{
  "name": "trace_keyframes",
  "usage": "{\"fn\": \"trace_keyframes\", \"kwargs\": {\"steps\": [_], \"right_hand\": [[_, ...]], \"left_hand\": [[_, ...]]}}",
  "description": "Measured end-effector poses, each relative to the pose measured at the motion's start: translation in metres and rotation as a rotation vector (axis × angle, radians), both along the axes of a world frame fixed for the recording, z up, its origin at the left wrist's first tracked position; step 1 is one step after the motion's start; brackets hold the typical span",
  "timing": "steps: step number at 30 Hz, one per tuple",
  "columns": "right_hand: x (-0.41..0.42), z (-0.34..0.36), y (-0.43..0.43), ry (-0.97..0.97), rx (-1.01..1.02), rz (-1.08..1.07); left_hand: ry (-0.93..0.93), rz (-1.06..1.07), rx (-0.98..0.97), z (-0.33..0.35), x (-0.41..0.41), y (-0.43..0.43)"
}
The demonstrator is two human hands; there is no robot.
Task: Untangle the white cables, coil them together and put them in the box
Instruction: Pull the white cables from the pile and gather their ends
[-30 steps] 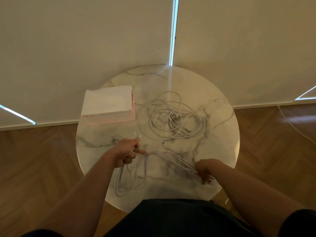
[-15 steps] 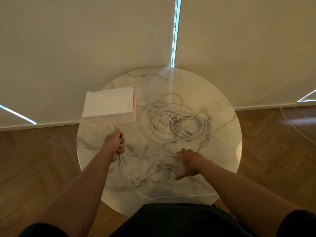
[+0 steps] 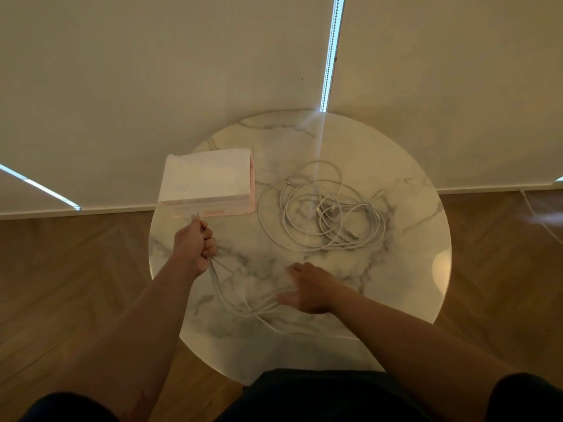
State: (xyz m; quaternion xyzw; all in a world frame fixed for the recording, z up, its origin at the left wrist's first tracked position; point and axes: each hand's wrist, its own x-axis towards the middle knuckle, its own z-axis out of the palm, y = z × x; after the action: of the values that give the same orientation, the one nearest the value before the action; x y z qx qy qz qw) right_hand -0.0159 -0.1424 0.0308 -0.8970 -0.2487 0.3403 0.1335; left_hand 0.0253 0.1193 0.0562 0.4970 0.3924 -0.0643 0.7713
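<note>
Round marble surface [image 3: 411, 208]: thin white cable bunch [image 3: 243, 306], gripped by left hand [image 3: 196, 243], is now drawn up beside pink-white rectangular box [image 3: 207, 178]; right hand [image 3: 307, 289] is opened, strands released. Coiling judged next; second tangle [image 3: 320, 214] untouched.

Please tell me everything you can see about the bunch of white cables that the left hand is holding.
The bunch of thin white cables is several strands gathered together. The left hand holds them in a closed grip near one end; short tips poke out above the fist, close to the pale pink rectangular box. Below the fist the strands lie in a slack curve on the round white marble table and run to the open right hand, which seems to touch them.
</note>
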Motion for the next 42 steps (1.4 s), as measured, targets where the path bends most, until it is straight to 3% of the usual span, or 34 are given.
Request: {"fn": "trace_keyframes", "kwargs": {"steps": [6,11,16,22,28,31,38,40,42], "right_hand": [[-0.011,-0.004,0.060,0.284,0.239,-0.089],[-0.005,-0.009,0.075,0.297,0.504,-0.306],[-0.009,-0.018,0.066,0.447,0.653,-0.387],[-0.008,-0.016,0.027,0.641,0.448,-0.249],[0.014,-0.016,-0.008,0.472,0.076,0.085],[0.013,-0.028,-0.037,0.552,-0.156,0.117],[-0.008,-0.023,-0.078,0.737,-0.483,0.099],[-0.007,-0.021,-0.081,0.665,-0.497,0.136],[-0.004,-0.017,-0.083,0.433,-0.425,0.149]], "left_hand": [[-0.042,-0.014,-0.099,0.029,0.012,-0.042],[-0.081,0.003,-0.199,0.040,0.016,-0.050],[-0.084,0.031,-0.150,0.045,0.021,-0.033],[-0.009,0.044,0.068,0.034,0.015,0.003],[0.033,0.084,0.096,0.012,-0.002,0.024],[0.052,0.096,0.121,0.010,-0.008,0.036],[0.114,-0.035,0.135,-0.001,-0.023,0.016],[0.117,-0.088,0.155,-0.002,-0.025,0.008],[0.116,-0.138,0.200,-0.001,-0.026,0.007]]}}
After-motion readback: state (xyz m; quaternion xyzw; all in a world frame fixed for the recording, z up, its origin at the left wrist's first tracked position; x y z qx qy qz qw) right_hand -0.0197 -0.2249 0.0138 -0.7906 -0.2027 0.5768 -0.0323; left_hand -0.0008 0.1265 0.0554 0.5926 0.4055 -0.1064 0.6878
